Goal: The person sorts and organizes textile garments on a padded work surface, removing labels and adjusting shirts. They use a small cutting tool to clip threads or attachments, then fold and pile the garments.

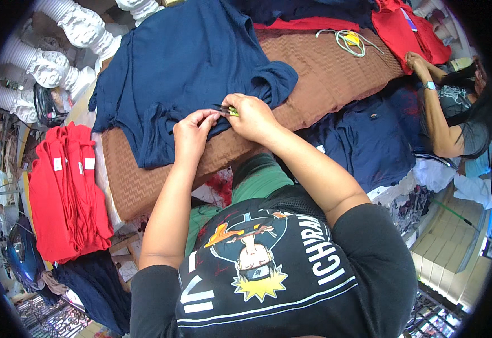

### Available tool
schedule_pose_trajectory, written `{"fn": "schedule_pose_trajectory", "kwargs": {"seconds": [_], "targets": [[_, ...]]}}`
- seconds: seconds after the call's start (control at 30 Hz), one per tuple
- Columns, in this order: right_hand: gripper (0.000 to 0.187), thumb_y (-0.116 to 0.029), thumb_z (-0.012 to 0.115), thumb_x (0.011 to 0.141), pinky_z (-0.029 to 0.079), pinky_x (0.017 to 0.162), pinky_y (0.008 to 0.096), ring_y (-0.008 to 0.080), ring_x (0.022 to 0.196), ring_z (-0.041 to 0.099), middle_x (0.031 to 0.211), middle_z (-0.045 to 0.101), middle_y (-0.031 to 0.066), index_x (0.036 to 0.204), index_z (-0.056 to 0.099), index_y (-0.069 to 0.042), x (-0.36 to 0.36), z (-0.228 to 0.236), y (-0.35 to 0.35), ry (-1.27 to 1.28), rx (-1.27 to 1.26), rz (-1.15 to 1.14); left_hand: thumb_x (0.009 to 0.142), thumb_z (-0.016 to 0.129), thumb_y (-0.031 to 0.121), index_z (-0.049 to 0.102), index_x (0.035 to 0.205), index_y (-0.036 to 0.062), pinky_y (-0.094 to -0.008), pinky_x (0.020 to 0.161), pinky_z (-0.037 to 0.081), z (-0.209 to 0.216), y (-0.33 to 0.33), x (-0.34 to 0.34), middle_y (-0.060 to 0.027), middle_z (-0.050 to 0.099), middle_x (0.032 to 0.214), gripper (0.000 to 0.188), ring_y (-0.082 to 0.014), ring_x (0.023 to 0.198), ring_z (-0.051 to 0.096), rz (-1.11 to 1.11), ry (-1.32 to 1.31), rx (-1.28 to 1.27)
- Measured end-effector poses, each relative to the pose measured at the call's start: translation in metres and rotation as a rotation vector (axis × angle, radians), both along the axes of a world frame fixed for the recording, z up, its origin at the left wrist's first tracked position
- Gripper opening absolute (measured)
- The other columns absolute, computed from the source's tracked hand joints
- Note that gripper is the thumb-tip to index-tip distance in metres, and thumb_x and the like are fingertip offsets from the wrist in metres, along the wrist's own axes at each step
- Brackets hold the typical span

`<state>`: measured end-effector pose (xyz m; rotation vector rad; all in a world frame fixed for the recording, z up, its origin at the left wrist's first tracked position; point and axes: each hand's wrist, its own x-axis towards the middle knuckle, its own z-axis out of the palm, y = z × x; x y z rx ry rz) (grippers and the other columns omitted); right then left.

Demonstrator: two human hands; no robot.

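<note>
A navy blue garment (184,56) lies spread over the brown-covered table in front of me, its near edge bunched under my hands. My right hand (251,117) is closed round a small pair of thread snips (233,111) with yellow-green handles; their dark blades point left. Close to the blade tips, my left hand (191,134) pinches thumb and fingers together just above the garment's near edge. What sits in that pinch is too small to make out. A rolled opening of the garment rests to the right of my right hand.
Folded red garments (68,191) hang at the left end of the brown table cover (319,84). A pale cord (352,44) with a yellow piece lies at the far right. Beyond it, another person's hand (416,61) touches red cloth (406,34). Navy clothes (364,141) lie on the right.
</note>
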<state>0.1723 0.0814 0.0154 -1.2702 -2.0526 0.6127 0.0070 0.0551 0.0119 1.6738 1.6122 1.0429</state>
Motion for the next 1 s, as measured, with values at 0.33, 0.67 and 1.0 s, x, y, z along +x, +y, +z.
{"fn": "schedule_pose_trajectory", "kwargs": {"seconds": [0.33, 0.67, 1.0], "targets": [[0.016, -0.011, 0.061, 0.077, 0.05, 0.073, 0.0448, 0.036, 0.085, 0.063, 0.091, 0.065, 0.0158, 0.091, 0.062, -0.002, -0.004, 0.002, -0.003, 0.084, 0.059, 0.007, 0.084, 0.066, 0.008, 0.069, 0.091, 0.0011, -0.0266, 0.068, 0.052, 0.007, -0.004, 0.005, -0.0104, 0.071, 0.084, 0.01, -0.0141, 0.074, 0.068, -0.022, 0.095, 0.044], [0.015, -0.019, 0.066, 0.077, 0.05, 0.071, 0.0449, 0.0336, 0.082, 0.063, 0.089, 0.063, 0.0118, 0.087, 0.066, -0.008, -0.006, -0.005, -0.003, 0.014, 0.039, 0.018, 0.094, 0.057, 0.011, 0.063, 0.099, 0.0025, -0.0205, 0.071, 0.047, -0.012, 0.005, -0.01, -0.0002, 0.066, 0.09, 0.012, -0.006, 0.079, 0.061, -0.112, -0.299, -0.097], [0.016, -0.014, 0.067, 0.075, 0.049, 0.069, 0.0403, 0.0336, 0.079, 0.063, 0.083, 0.063, 0.0137, 0.084, 0.064, -0.002, -0.002, -0.009, -0.001, 0.114, 0.021, -0.013, 0.085, 0.067, 0.009, 0.071, 0.094, 0.0015, -0.0232, 0.071, 0.05, -0.007, 0.0, -0.003, -0.0048, 0.071, 0.083, 0.013, -0.0095, 0.076, 0.064, -0.032, -0.171, -0.034]]}}
